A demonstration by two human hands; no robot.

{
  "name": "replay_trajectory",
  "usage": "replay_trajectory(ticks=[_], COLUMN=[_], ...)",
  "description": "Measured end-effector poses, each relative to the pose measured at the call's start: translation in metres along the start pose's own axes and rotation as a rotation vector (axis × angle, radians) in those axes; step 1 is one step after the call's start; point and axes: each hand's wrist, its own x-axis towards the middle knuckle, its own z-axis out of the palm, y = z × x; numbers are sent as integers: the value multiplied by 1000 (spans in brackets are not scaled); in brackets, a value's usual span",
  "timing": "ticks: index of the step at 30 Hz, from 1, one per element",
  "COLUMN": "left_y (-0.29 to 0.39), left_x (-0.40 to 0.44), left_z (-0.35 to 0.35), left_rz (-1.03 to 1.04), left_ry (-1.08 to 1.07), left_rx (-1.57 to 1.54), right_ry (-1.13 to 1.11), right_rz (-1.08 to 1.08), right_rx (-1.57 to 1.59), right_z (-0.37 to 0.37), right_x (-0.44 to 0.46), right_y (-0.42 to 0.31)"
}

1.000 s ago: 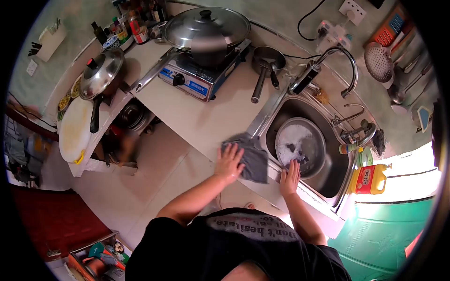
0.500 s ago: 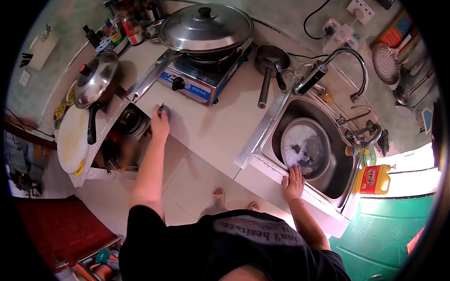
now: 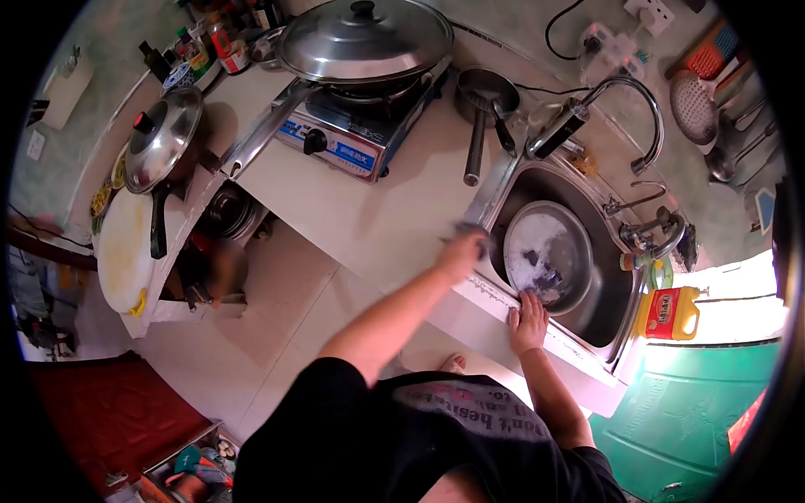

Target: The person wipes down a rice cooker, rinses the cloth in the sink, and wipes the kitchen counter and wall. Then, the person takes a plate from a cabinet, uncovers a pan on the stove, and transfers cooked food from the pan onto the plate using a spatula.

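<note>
My left hand is closed on a small dark grey wad, perhaps a cloth, at the counter beside the left edge of the sink. Motion blur hides the wad's exact kind. With fingers stretched out, my right hand lies on the sink's front edge, its fingertips beside a round metal basin. White suds and something dark show in the basin, which sits inside the sink.
A gas stove carries a large lidded wok. A small saucepan stands near the faucet. At the left are a lidded pan and a white cutting board. A yellow bottle stands right of the sink.
My left hand has swept right across the counter with the dark grey wad, from near the wok handle to the sink's edge. My right hand stays on the sink's front edge.
</note>
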Motion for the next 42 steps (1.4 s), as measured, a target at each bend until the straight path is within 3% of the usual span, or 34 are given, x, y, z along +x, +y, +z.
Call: replay_trajectory(ticks=[2, 3, 5, 7, 8, 11, 15, 18, 20, 21, 23, 27, 37, 42], left_y=[-28, -6, 56, 33, 36, -4, 13, 18, -6, -11, -15, -21, -32, -40], left_x=[14, 9, -16, -23, -31, -46, -48, -12, 26, 34, 49, 49, 25, 12], left_z=[61, 53, 22, -9, -30, -99, -173, -198, -205, -199, -189, -187, -176, -151], left_rz=[559, 560, -357, -372, -356, -107, 67, 182, 203, 205, 174, 140, -152, -84], left_ry=[336, 343, -109, -11, 158, 379, 747, 741, 769, 779, 863, 991, 952, 907], left_rx=[454, 452, -1203, -1158, -1249, -1250, -1096, -861, 104, 98, 386, 274, 213, 145], right_ry=[-1, -11, -16, -14, 11, 37, 9, 17, 19, 18, 18, 17, 32, 24], right_rz=[9, 23, 12, 3, -8, -20, 1, -13, -17, -17, -27, -24, -34, -25], right_rx=[-31, -57, -59, -49, -27, -7, 8, 5, -6, -11, -11, -1, 9, 2], right_z=[5, 7, 4, 1, -1, -2, 0, 3, 2, 2, 0, -1, -1, 0], right_x=[-1, -1, 0, 1, 0, 0, 1, 1, 0, 1, 3, 2, 1, 1], right_y=[4, 6, 4, 0, -2, -3, -1, 1, 1, 1, 0, -3, -2, 0])
